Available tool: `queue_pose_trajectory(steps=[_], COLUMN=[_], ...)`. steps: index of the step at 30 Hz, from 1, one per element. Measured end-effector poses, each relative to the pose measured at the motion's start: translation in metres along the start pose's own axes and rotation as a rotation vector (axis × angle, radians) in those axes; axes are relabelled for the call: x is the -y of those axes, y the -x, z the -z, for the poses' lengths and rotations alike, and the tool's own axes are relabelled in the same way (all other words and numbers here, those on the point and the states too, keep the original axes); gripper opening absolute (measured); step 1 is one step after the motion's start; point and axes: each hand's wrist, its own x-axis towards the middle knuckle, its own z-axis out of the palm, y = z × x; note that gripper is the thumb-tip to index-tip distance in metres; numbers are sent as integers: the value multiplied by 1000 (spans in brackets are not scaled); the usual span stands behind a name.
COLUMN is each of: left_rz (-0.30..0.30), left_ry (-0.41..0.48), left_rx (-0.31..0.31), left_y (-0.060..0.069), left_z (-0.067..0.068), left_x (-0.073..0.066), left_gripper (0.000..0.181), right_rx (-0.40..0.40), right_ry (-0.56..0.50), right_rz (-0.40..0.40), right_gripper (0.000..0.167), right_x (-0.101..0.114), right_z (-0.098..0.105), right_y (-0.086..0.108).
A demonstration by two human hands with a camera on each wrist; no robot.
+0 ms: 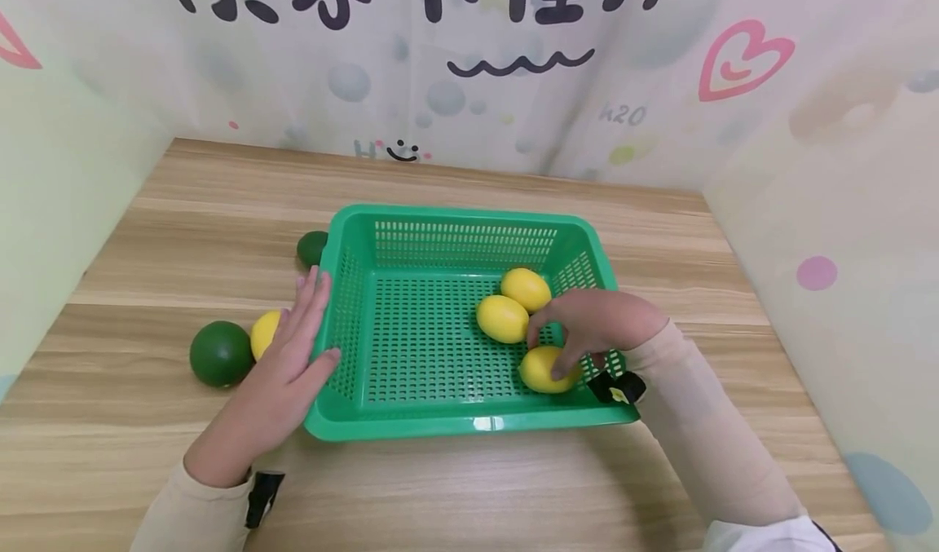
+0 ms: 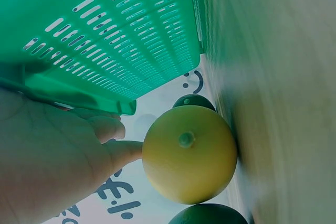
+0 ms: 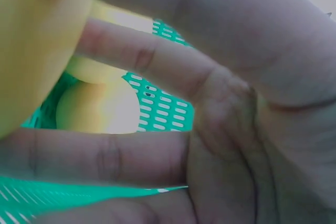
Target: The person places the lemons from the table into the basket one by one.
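A green plastic basket (image 1: 469, 426) with slotted walls stands on the table. Inside its right part, my right hand (image 1: 601, 322) holds a lemon (image 1: 541, 370) between thumb and fingers; the right wrist view shows the fingers around this lemon (image 3: 31, 51). Two more lemons, one (image 1: 502, 319) nearer and one (image 1: 526, 289) behind it, lie in the basket by that hand. My left hand (image 1: 282, 381) rests against the basket's left rim, fingers extended. Just outside, a lemon (image 2: 190, 156) sits close by the left hand, partly hidden by it in the head view.
A round dark green fruit (image 1: 220, 354) lies left of the outside lemon. Another dark green fruit (image 1: 313, 248) is beside the basket's back left corner, partly covered by the rim. Printed curtains (image 1: 513, 120) enclose the wooden table (image 1: 469, 487) at the back and sides.
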Motion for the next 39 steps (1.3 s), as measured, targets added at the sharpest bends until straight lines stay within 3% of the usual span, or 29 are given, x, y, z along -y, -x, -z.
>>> queue_pose_trajectory(steps=[7, 16, 27, 39], left_rz=[1, 5, 0, -7], left_ry=[4, 2, -3, 5], left_rx=[-2, -3, -6, 2], left_y=[0, 0, 0, 0], left_z=[0, 0, 1, 0], left_x=[0, 0, 0, 1], left_gripper=[79, 79, 78, 78], right_rx=[-20, -90, -298, -639], right_ry=[-16, 32, 140, 255], right_rz=[1, 44, 103, 148], right_gripper=[40, 19, 11, 16], right_x=[-1, -3, -5, -12], right_z=[2, 9, 9, 8], right_y=[5, 14, 32, 49])
